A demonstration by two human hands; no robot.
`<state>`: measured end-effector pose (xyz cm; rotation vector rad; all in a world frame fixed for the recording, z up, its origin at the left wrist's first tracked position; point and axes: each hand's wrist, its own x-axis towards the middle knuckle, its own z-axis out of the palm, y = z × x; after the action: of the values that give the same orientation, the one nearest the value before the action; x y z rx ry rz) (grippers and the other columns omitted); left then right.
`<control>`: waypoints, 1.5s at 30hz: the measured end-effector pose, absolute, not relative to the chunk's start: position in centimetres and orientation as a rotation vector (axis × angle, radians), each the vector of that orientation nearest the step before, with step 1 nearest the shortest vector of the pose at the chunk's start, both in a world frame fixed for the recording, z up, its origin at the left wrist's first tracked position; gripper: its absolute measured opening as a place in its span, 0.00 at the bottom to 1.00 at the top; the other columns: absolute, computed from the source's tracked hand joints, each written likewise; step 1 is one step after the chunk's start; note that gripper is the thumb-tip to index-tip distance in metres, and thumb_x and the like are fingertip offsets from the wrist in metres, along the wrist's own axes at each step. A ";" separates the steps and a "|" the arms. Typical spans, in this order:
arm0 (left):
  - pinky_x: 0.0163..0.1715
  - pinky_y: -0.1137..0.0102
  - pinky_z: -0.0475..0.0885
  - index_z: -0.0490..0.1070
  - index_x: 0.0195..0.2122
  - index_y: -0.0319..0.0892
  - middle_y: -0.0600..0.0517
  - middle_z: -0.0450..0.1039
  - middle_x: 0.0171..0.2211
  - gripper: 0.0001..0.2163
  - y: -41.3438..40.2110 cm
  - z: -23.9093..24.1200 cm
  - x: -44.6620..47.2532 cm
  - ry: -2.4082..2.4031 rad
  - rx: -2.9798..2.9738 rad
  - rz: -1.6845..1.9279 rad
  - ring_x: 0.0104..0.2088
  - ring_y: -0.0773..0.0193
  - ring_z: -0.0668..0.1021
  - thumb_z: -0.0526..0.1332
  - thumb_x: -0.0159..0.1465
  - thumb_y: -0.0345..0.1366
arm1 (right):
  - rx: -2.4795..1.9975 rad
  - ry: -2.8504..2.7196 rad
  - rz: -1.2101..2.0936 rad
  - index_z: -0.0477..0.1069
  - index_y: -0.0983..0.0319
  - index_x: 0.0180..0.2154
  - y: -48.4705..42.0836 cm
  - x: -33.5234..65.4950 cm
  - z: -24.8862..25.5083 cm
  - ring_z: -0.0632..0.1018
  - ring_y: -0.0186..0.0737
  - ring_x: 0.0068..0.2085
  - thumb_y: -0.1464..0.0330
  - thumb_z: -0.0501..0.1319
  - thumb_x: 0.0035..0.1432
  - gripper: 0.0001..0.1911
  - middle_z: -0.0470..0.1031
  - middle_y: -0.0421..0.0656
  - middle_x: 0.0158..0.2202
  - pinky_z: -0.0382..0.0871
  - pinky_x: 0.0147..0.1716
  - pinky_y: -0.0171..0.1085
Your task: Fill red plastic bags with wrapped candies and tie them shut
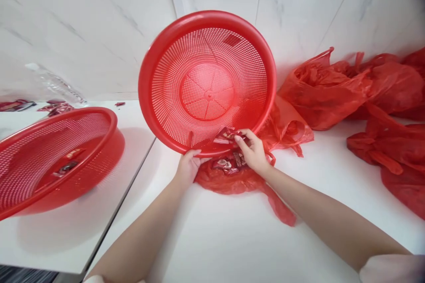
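A red plastic mesh basket [212, 20] is tipped up on its side, its open mouth facing me. My left hand [189, 168] grips its lower rim, thumb on top and fingers underneath. With my right hand [254, 150] I pinch a few dark red wrapped packets [226, 135] at the basket's lower right edge. Just below the rim an open red plastic bag [229, 183] lies on the table, and more dark red packets [230, 163] show in its mouth. Part of the bag is hidden behind my right hand.
On the left, a second red mesh basket [114, 119] leans tilted with a few packets inside. Behind it lie a clear plastic bottle [59, 84] and loose packets [56, 108]. Several filled red bags [328, 93] stand along the marbled wall. A seam divides the white table [212, 239].
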<state>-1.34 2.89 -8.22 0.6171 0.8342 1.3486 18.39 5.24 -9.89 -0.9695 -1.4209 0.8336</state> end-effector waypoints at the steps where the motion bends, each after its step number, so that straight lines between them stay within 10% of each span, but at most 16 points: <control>1: 0.51 0.53 0.71 0.73 0.46 0.36 0.44 0.79 0.43 0.19 3.1 -8.2 -1.6 0.830 0.619 1.358 0.49 0.48 0.78 0.60 0.52 0.28 | -0.960 -1.362 0.922 0.68 0.59 0.39 5.3 18.4 -9.9 0.76 0.37 0.29 0.57 0.57 0.61 0.12 0.76 0.39 0.29 0.71 0.32 0.37; 15: 0.50 0.53 0.72 0.74 0.37 0.35 0.42 0.80 0.38 0.12 4.3 -8.3 -3.1 0.874 0.569 1.352 0.48 0.49 0.78 0.55 0.55 0.30 | -0.874 -1.412 1.217 0.64 0.58 0.34 5.1 17.9 -10.4 0.68 0.31 0.19 0.56 0.57 0.61 0.12 0.66 0.33 0.20 0.63 0.19 0.31; 21: 0.52 0.53 0.72 0.75 0.39 0.36 0.44 0.80 0.40 0.13 4.1 -8.3 -2.8 0.827 0.580 1.370 0.49 0.50 0.78 0.56 0.54 0.29 | -0.818 -1.514 1.151 0.72 0.59 0.45 4.8 18.1 -10.5 0.78 0.38 0.36 0.61 0.59 0.59 0.13 0.77 0.44 0.42 0.73 0.34 0.37; 33: 0.53 0.52 0.71 0.74 0.38 0.32 0.40 0.80 0.39 0.14 3.9 -8.1 -2.5 0.849 0.578 1.313 0.50 0.46 0.77 0.55 0.54 0.29 | -0.751 -1.345 1.439 0.69 0.55 0.54 5.3 17.7 -10.2 0.79 0.44 0.48 0.59 0.64 0.56 0.24 0.77 0.42 0.49 0.73 0.51 0.47; 41: 0.53 0.53 0.70 0.74 0.39 0.33 0.42 0.80 0.40 0.14 4.0 -8.6 -2.7 0.859 0.572 1.296 0.48 0.49 0.78 0.55 0.54 0.30 | -0.876 -1.337 1.445 0.68 0.59 0.45 4.7 17.4 -10.3 0.82 0.45 0.39 0.58 0.66 0.53 0.20 0.80 0.44 0.36 0.71 0.23 0.32; 45: 0.52 0.54 0.71 0.74 0.40 0.33 0.42 0.80 0.40 0.14 4.0 -8.5 -2.6 0.859 0.570 1.296 0.47 0.50 0.78 0.54 0.54 0.30 | -0.973 -1.514 1.146 0.68 0.60 0.34 4.3 17.7 -10.2 0.77 0.37 0.29 0.57 0.65 0.54 0.14 0.77 0.40 0.28 0.68 0.25 0.34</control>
<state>-2.59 4.01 -8.50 0.5700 0.8593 1.2957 17.65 4.30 -10.23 -0.9733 -1.5143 1.1456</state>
